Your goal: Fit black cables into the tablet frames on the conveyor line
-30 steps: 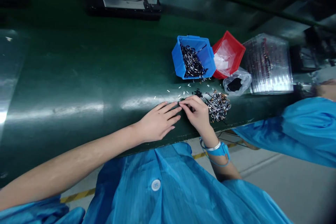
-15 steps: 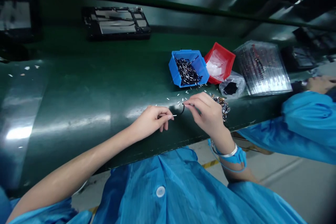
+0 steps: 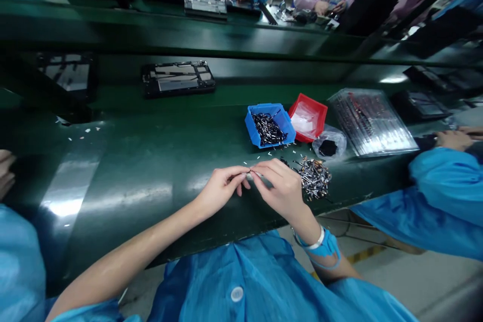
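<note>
Left hand (image 3: 222, 190) and right hand (image 3: 282, 188) are both pinching one small part (image 3: 250, 175) over the worktop (image 3: 143, 161); a metal parts pile (image 3: 315, 177) is lying just beside the right hand.

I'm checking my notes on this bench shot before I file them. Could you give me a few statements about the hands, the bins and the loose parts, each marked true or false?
1. The left hand and the right hand meet fingertip to fingertip on a small part. True.
2. The blue bin is empty. False: it holds small dark and silvery parts.
3. The pile of metal parts lies left of the left hand. False: it lies on the green belt just right of the right hand.
4. The red bin stands next to the blue bin. True.
5. The blue wrist strap is on the left wrist. False: it is on the right wrist.
</note>
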Available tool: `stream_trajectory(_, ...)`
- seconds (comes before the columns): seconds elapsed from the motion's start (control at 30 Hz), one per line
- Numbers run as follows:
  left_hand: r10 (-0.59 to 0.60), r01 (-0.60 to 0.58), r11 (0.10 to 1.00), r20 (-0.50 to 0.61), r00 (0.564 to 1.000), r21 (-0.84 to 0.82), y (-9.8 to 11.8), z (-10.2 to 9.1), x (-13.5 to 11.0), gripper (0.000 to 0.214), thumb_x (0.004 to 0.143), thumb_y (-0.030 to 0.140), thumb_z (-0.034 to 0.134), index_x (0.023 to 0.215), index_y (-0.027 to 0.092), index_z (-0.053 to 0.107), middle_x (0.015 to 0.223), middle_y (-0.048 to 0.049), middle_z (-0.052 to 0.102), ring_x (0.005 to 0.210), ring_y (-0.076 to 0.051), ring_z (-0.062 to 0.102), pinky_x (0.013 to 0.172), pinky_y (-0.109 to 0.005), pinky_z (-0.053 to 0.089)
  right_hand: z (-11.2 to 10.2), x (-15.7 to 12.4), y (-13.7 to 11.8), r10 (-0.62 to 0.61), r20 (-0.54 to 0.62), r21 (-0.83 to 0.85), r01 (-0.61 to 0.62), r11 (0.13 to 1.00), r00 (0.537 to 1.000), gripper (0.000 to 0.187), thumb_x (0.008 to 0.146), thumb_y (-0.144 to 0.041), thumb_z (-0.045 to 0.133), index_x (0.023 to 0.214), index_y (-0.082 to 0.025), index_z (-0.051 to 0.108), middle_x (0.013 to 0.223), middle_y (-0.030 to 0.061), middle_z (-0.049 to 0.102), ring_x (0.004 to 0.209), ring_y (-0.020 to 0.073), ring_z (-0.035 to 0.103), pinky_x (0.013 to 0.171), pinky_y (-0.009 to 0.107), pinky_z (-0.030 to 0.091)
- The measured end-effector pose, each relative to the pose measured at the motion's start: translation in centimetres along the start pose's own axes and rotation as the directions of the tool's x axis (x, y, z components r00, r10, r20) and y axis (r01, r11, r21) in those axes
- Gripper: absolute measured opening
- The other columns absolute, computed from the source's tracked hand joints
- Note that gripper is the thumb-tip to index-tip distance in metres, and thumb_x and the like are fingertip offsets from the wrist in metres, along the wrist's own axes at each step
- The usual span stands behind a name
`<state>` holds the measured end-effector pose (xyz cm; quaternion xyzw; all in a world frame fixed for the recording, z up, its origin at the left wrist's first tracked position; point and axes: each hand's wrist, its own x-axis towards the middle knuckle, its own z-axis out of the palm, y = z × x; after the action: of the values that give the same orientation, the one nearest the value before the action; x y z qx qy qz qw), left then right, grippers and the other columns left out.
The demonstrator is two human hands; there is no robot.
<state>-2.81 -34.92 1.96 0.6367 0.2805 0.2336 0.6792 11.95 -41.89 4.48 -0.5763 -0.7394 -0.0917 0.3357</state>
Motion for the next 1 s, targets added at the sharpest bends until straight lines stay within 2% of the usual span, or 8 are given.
stream_trajectory(0.1,-0.097,0.101,0.992,0.053,0.994,-0.074,-0.5,-0.2,0.3,0.024,0.085,0.027,0.055,0.099,0.011,0.066,0.075,-0.0071,0.07,0.052,-0.011,0.059,0.041,-0.017,0.037,-0.4,0.4,1.8,0.013,-0.013,0.013,-0.012,1.0,1.0,0.013,0.083,-0.011,0.057,0.076,-0.019,0.065,0.072,0.0032,0.07,0.068,0.0148,0.064,0.062,0.026,0.051)
stream_trajectory(0.2,-0.171,0.188,0.954,0.092,0.981,-0.232,-0.7,-0.4,0.6,0.036,0.081,0.037,0.062,0.104,0.01,0.06,0.083,-0.013,0.072,0.06,-0.016,0.067,0.041,-0.019,0.043,-1.3,1.0,5.7,0.113,-0.214,-0.071,-0.13,0.989,0.97,0.012,0.083,-0.014,0.057,0.077,-0.02,0.066,0.072,0.0029,0.071,0.064,0.015,0.063,0.06,0.028,0.05)
stream_trajectory(0.3,-0.173,0.183,0.922,0.06,0.983,-0.341,-0.5,-0.5,0.8,0.038,0.076,0.045,0.068,0.091,0.011,0.058,0.09,-0.018,0.073,0.068,-0.02,0.071,0.048,-0.022,0.05,-1.9,1.6,8.4,0.187,-0.368,-0.26,-0.293,0.92,0.911,0.015,0.083,-0.018,0.056,0.087,-0.02,0.07,0.07,0.0044,0.071,0.06,0.0183,0.063,0.056,0.031,0.048)
stream_trajectory(0.4,-0.174,0.161,0.912,0.001,0.985,-0.377,-0.2,-0.5,0.9,0.039,0.073,0.048,0.07,0.078,0.012,0.057,0.088,-0.018,0.073,0.068,-0.02,0.071,0.049,-0.022,0.051,-1.4,1.6,6.5,0.1,-0.259,-0.121,-0.136,0.983,0.961,0.021,0.085,-0.014,0.056,0.098,-0.022,0.07,0.087,0.0056,0.074,0.078,0.0189,0.067,0.066,0.033,0.053)
stream_trajectory(0.47,-0.167,0.144,0.919,-0.03,0.986,-0.366,-0.1,-0.5,0.8,0.039,0.073,0.049,0.07,0.076,0.012,0.058,0.083,-0.0154,0.073,0.065,-0.02,0.071,0.048,-0.022,0.05,-0.5,1.2,3.6,-0.015,-0.186,0.023,0.019,1.0,0.983,0.021,0.084,-0.011,0.058,0.096,-0.022,0.07,0.083,0.0049,0.073,0.076,0.0174,0.066,0.068,0.032,0.054)
stream_trajectory(0.6,-0.142,0.111,0.934,-0.069,0.987,-0.339,0.0,-0.2,0.6,0.034,0.073,0.044,0.071,0.08,0.012,0.063,0.073,-0.0091,0.071,0.067,-0.02,0.07,0.05,-0.023,0.051,0.9,0.9,0.0,-0.12,-0.117,0.043,0.126,0.991,0.986,0.013,0.082,-0.008,0.061,0.088,-0.016,0.07,0.08,0.0087,0.072,0.073,0.0178,0.062,0.062,0.03,0.054)
stream_trajectory(0.9,-0.105,0.072,0.965,-0.119,0.987,-0.253,0.7,0.1,0.3,0.012,0.077,0.024,0.064,0.076,0.012,0.066,0.069,-0.0035,0.068,0.054,-0.012,0.062,0.051,-0.021,0.05,1.2,1.1,0.2,-0.14,-0.082,0.022,0.143,0.99,0.987,0.011,0.082,-0.008,0.059,0.083,-0.017,0.066,0.077,0.0063,0.072,0.069,0.0161,0.061,0.059,0.028,0.052)
stream_trajectory(1.0,-0.122,0.091,0.965,-0.113,0.986,-0.245,0.5,0.1,0.3,0.015,0.078,0.026,0.064,0.081,0.011,0.066,0.075,-0.0076,0.071,0.061,-0.016,0.067,0.049,-0.021,0.049,0.4,1.5,2.3,-0.137,-0.134,-0.005,0.137,0.991,0.982,0.012,0.081,-0.007,0.059,0.083,-0.017,0.066,0.075,0.0051,0.072,0.068,0.0155,0.062,0.062,0.028,0.052)
